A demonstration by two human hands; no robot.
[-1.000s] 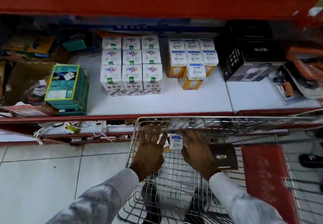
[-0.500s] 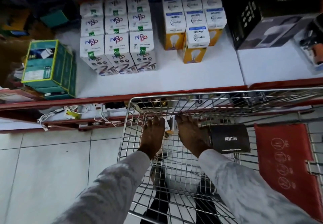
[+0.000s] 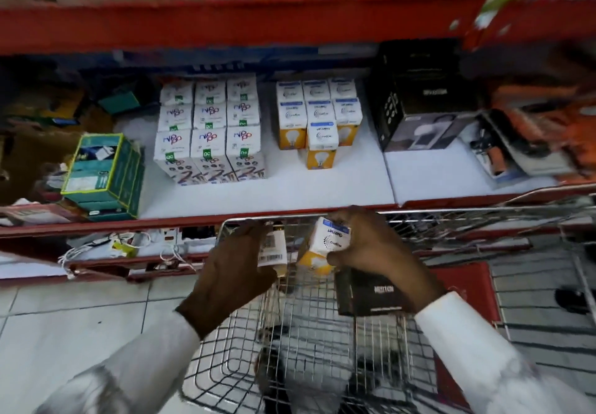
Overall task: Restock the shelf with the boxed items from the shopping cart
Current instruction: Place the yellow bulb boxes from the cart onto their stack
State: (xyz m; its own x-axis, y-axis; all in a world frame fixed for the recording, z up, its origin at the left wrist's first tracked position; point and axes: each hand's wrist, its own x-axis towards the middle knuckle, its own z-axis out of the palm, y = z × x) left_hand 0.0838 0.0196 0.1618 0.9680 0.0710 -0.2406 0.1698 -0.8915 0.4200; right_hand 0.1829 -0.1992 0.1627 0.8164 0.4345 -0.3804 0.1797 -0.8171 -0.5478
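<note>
Over the wire shopping cart point(image 3: 451, 216) my right hand point(image 3: 377, 252) grips a white, blue and yellow bulb box point(image 3: 325, 245), tilted, near the cart's front rim. My left hand point(image 3: 232, 271) holds a second small box point(image 3: 274, 249) that shows a barcode side. A black box point(image 3: 371, 294) lies in the cart just under my right wrist. On the white shelf point(image 3: 290, 191) beyond the cart stand matching blue-and-yellow bulb boxes point(image 3: 319, 116) and, to their left, a block of white boxes point(image 3: 209, 129).
A green box point(image 3: 103, 171) stands at the shelf's left end, with large black boxes point(image 3: 419, 97) and orange packs at the right. A red shelf beam point(image 3: 225, 23) runs overhead. The cart has a red flap point(image 3: 464, 287). White floor tiles lie to the left.
Both hands have come up from the cart's bottom, each now holding a small box near the front rim. The view has tilted back up toward the shelf.
</note>
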